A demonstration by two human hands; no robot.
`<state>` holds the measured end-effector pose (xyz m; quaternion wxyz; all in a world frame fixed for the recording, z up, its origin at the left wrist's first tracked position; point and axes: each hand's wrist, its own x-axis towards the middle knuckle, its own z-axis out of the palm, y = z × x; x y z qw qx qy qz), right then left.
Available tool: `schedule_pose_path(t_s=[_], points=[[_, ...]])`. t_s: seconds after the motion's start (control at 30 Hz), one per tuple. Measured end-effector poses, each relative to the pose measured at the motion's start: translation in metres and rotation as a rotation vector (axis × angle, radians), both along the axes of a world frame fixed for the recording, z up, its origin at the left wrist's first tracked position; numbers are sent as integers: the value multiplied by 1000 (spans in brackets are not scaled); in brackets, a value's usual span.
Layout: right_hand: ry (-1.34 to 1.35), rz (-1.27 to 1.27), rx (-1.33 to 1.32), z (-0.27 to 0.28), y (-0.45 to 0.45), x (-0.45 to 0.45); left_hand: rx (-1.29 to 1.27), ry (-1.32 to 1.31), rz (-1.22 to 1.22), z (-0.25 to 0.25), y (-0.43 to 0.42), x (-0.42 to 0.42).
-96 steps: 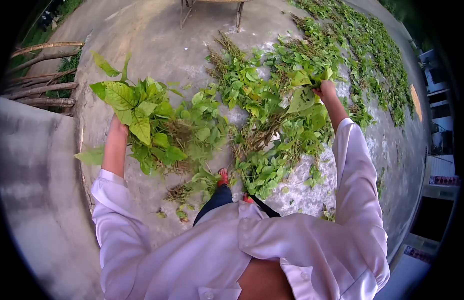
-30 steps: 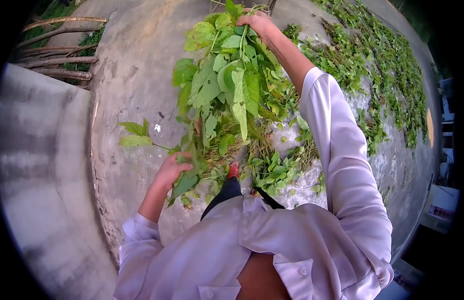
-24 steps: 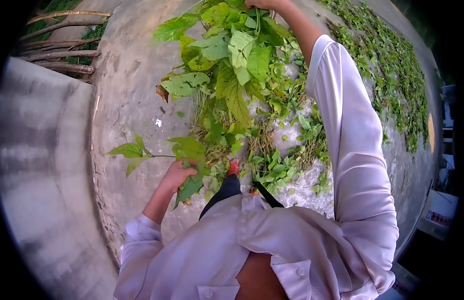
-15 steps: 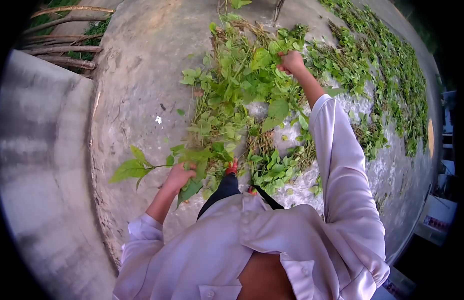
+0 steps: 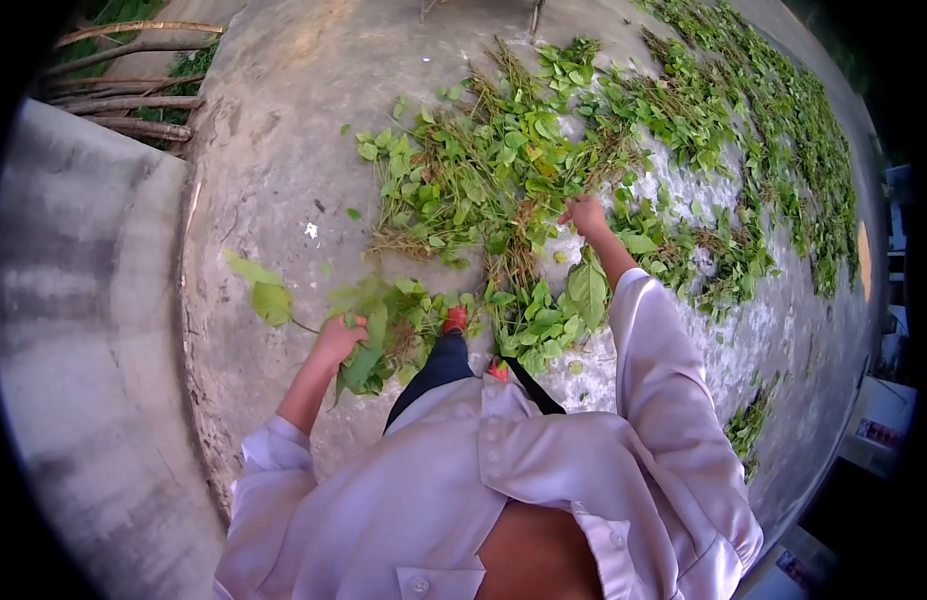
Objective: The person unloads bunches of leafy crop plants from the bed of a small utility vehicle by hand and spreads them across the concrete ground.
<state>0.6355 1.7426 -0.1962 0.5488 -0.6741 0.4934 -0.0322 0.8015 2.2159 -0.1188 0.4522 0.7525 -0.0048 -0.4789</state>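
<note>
My left hand is closed round the stems of a few leafy green plants, with one leafy sprig sticking out to its left. Further right, my right hand is closed above the plants on the ground; what its fingers hold, if anything, is too small to make out. A large leaf shows just below that wrist. Leafy plants with brown stems lie spread on the concrete in front of my feet.
A wide band of similar plants runs along the right. At the left stand a low concrete wall and stacked wooden poles. A red shoe is among leaves. Thin legs of some stand show at the top.
The big bunch from my right hand now lies on the ground among the other plants. My right hand has come down and nearer. My left hand still holds its plants, moved slightly left.
</note>
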Motion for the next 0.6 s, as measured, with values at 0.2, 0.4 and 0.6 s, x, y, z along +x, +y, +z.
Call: schedule_pose_path(t_s=[0.2, 0.4, 0.6], points=[[-131, 216, -484, 87, -38, -7, -33, -87, 45, 37, -16, -32], [107, 5, -507, 91, -43, -124, -177, -232, 98, 54, -36, -55], [608, 199, -711, 8, -31, -301, 16, -630, -203, 27, -69, -61]])
